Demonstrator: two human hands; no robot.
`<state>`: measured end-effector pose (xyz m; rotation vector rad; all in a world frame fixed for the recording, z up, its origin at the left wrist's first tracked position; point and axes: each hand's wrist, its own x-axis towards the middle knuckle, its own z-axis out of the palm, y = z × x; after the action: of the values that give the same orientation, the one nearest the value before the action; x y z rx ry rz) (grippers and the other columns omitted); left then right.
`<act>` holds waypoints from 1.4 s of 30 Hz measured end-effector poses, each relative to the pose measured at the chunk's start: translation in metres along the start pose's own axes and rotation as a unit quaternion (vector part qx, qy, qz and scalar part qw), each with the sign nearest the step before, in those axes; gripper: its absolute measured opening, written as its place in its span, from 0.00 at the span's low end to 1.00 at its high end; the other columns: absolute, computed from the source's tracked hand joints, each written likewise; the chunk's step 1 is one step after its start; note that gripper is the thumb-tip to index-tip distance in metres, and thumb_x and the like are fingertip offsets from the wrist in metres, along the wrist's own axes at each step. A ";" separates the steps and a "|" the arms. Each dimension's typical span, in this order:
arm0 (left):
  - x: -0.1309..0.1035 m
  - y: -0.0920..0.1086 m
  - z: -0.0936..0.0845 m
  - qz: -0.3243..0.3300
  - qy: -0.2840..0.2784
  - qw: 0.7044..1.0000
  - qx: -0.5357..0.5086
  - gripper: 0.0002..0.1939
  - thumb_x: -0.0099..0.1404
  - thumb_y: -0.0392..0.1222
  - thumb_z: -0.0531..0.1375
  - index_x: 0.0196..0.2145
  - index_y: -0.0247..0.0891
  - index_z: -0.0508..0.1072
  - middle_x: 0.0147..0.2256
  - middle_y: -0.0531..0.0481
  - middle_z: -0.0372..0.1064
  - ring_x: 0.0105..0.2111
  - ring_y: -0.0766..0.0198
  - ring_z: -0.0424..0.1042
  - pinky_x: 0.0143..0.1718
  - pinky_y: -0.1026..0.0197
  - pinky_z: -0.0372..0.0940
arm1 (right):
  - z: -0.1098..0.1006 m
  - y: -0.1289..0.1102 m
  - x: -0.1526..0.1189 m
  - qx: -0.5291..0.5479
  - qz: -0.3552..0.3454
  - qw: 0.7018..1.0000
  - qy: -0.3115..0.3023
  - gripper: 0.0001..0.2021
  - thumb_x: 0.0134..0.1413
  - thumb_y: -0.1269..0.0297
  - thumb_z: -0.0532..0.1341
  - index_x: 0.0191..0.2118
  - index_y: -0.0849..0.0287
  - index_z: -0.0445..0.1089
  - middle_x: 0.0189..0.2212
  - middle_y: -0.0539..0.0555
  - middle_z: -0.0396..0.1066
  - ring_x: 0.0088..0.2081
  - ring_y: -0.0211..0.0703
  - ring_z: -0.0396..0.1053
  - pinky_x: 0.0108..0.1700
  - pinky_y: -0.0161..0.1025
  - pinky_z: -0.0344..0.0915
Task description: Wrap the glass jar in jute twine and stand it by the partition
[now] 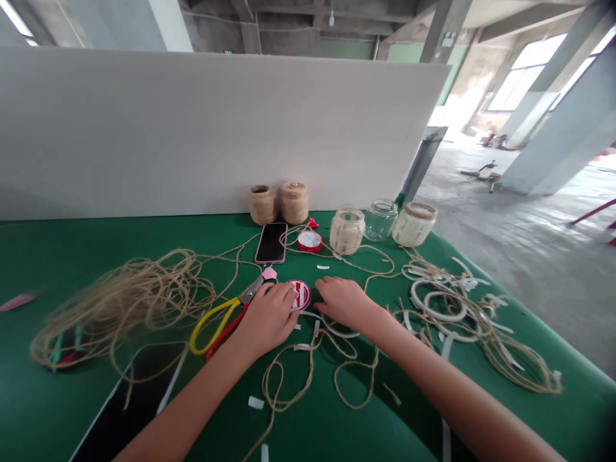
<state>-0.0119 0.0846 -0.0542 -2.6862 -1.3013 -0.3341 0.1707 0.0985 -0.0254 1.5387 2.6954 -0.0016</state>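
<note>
My left hand [274, 313] rests with bent fingers on a round red-and-white disc [301, 295], covering its left part; whether it is a lid or a roll is hard to tell. Just right of the disc is my right hand [342, 299], its fingers curled down near the table; what they hold, if anything, is hidden. A white ring [344, 332] lies partly under my right hand, with loose jute twine [308, 378] in front. Scissors [219, 327] with one yellow and one red handle lie left of my left hand, partly beneath it.
A twine heap [158, 289] lies left, a dark tablet-like panel [129, 398] before it. Behind are a phone [272, 244], a red-rimmed disc [309, 241], twine-wrapped jars [294, 204], a clear jar [380, 221] and pale-covered jars [346, 232]. White rings [450, 305] and twine lie right.
</note>
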 end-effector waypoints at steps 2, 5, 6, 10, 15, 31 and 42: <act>0.000 0.000 0.000 -0.001 0.001 1.000 0.000 0.13 0.63 0.39 0.50 0.43 0.32 0.67 0.48 0.40 0.66 0.46 0.52 0.65 0.48 0.49 0.58 | 0.002 0.000 0.000 0.001 0.013 1.000 -0.014 0.08 0.54 0.64 0.56 0.37 0.63 0.68 0.34 0.58 0.72 0.37 0.47 0.71 0.33 0.37 0.65; 0.000 0.001 0.000 0.000 0.004 1.000 -0.002 0.13 0.63 0.39 0.50 0.43 0.32 0.67 0.48 0.40 0.66 0.46 0.52 0.65 0.47 0.49 0.59 | 0.005 -0.001 0.001 0.000 0.034 0.999 -0.028 0.07 0.54 0.70 0.53 0.33 0.62 0.68 0.32 0.57 0.72 0.35 0.47 0.72 0.32 0.37 0.65; 0.000 0.001 0.000 0.000 0.005 1.000 -0.003 0.13 0.62 0.39 0.50 0.43 0.32 0.67 0.48 0.39 0.66 0.46 0.52 0.65 0.47 0.49 0.59 | 0.006 -0.001 0.002 -0.001 0.041 0.999 -0.027 0.07 0.54 0.71 0.52 0.33 0.62 0.68 0.31 0.57 0.72 0.34 0.46 0.72 0.32 0.36 0.65; 0.000 0.001 -0.001 0.001 0.009 1.000 -0.006 0.13 0.62 0.39 0.51 0.42 0.32 0.68 0.47 0.38 0.67 0.46 0.51 0.66 0.47 0.49 0.60 | 0.005 0.006 0.006 -0.015 0.088 0.996 0.005 0.10 0.54 0.76 0.50 0.40 0.63 0.65 0.37 0.61 0.70 0.39 0.47 0.70 0.34 0.37 0.65; 0.000 0.001 -0.001 -0.001 0.008 1.000 -0.009 0.13 0.62 0.39 0.51 0.42 0.32 0.68 0.48 0.39 0.67 0.46 0.51 0.66 0.47 0.48 0.60 | -0.005 0.020 0.008 -0.041 0.166 0.984 0.040 0.15 0.56 0.79 0.46 0.47 0.67 0.59 0.43 0.67 0.64 0.43 0.49 0.67 0.34 0.38 0.66; -0.001 0.000 0.003 -0.004 0.020 0.999 -0.030 0.12 0.61 0.38 0.52 0.42 0.33 0.67 0.47 0.40 0.67 0.46 0.52 0.65 0.46 0.49 0.61 | -0.002 0.018 0.004 0.021 0.015 0.999 -0.020 0.10 0.56 0.61 0.55 0.41 0.61 0.67 0.41 0.58 0.67 0.44 0.44 0.65 0.45 0.38 0.60; -0.001 -0.001 0.004 -0.004 0.018 0.999 -0.038 0.12 0.61 0.38 0.52 0.42 0.33 0.67 0.48 0.38 0.66 0.47 0.50 0.65 0.46 0.48 0.62 | 0.016 0.012 0.008 0.022 0.045 0.998 -0.030 0.10 0.51 0.69 0.53 0.33 0.65 0.70 0.34 0.60 0.71 0.38 0.45 0.68 0.37 0.36 0.60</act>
<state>-0.0124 0.0850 -0.0586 -2.7248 -1.3156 -0.4387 0.1772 0.1109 -0.0411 1.6436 2.5955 -0.1043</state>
